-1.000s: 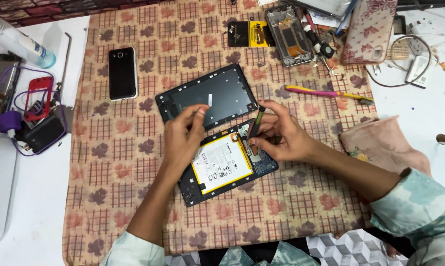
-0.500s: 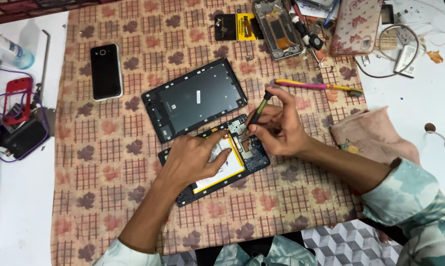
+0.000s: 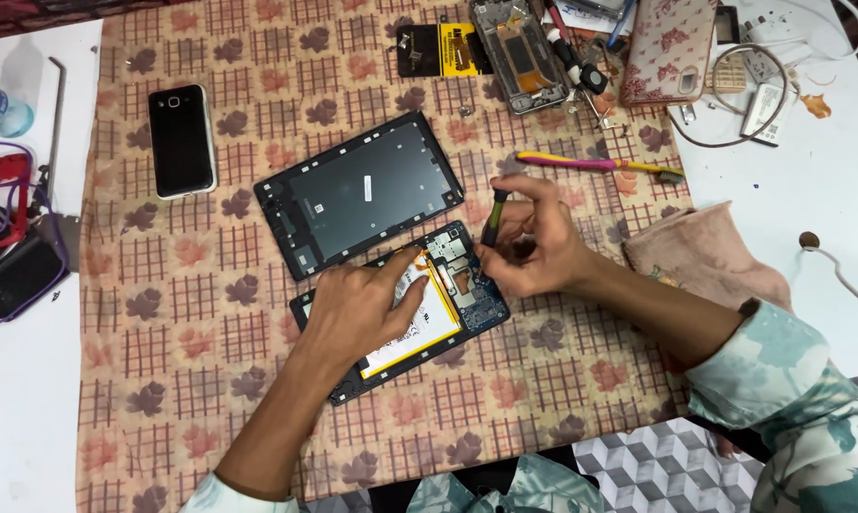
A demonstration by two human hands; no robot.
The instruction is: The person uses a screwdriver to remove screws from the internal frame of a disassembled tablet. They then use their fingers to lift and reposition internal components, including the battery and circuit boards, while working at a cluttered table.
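An opened tablet body [image 3: 467, 294] lies on the patterned cloth [image 3: 201, 380], its white battery [image 3: 427, 323] and circuit board exposed. My left hand [image 3: 358, 309] rests flat on the battery, fingers spread, pressing the tablet down. My right hand [image 3: 533, 247] grips a small dark screwdriver [image 3: 494, 217], held nearly upright with its tip over the board at the tablet's upper right corner. The tablet's removed black back cover [image 3: 362, 190] lies just above, inner side up.
A black phone [image 3: 182, 141] lies upper left. A yellow-and-pink tool [image 3: 590, 164], a stripped phone frame [image 3: 519, 52], a floral phone case [image 3: 666, 47], cables and small parts crowd the top right. A pink cloth [image 3: 704, 256] sits by my right forearm. Red and black gear [image 3: 11, 237] lies far left.
My left hand slid down from the tablet's top edge onto the battery. My right hand kept the screwdriver at the board's corner. The camera view shifted.
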